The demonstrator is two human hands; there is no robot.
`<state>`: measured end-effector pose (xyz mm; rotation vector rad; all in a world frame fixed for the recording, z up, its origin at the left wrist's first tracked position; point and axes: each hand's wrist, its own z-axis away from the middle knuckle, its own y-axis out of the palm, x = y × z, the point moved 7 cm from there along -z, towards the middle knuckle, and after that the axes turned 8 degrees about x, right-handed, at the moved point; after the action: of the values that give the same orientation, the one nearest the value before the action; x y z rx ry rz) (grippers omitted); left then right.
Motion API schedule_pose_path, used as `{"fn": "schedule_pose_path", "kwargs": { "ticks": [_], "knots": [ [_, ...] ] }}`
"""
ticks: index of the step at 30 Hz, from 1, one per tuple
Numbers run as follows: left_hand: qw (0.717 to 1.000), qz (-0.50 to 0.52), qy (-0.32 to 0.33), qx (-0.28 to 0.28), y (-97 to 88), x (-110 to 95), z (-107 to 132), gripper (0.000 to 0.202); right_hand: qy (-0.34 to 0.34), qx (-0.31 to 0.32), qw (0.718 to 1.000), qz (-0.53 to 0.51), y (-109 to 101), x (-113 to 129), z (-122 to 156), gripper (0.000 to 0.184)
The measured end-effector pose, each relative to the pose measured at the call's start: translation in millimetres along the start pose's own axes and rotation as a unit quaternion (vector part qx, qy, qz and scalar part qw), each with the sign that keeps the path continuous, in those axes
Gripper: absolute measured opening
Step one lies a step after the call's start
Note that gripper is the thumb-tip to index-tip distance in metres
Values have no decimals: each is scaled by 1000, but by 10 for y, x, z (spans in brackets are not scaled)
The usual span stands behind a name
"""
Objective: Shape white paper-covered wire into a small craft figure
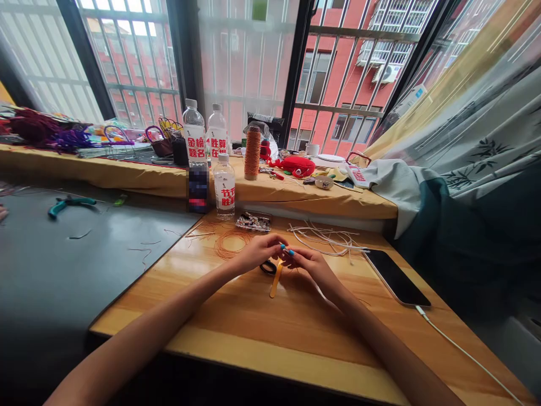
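Observation:
My left hand [261,254] and my right hand [311,266] meet above the wooden table [236,316], fingertips pinched close together. Between them is something small with a pale, shiny look, too small to make out. A thin thread seems to hang below the right fingers. Under the hands lie black-handled scissors [267,267], partly hidden, and a flat orange-yellow stick [276,282]. Beside my left hand, a loose coil of thin copper-coloured cord [226,246] rests on the table. A clear box of small beads or parts [253,221] stands just behind the hands.
White cords [325,239] lie back right near a charging phone [397,277]. Water bottles [224,189], an orange-brown thread spool [252,153] and a red plush toy [297,167] stand behind. Teal pliers [71,205] lie on the grey table, near another person's fingers [3,212].

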<state>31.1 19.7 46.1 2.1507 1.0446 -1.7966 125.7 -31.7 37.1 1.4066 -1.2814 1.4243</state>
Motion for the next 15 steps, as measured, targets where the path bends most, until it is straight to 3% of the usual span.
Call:
{"fn": "schedule_pose_path", "kwargs": {
  "ticks": [6, 10, 15],
  "knots": [
    [1000, -14, -11, 3, 6, 18, 11, 21, 39, 0, 992, -118, 1, -93, -2, 27],
    [1000, 4, -20, 8, 38, 12, 23, 24, 54, -28, 984, -168, -26, -161, 7, 25],
    [998, -50, -32, 22, 94, -32, 51, 25, 78, -63, 975, -200, -40, -250, 34, 19]
  ]
}}
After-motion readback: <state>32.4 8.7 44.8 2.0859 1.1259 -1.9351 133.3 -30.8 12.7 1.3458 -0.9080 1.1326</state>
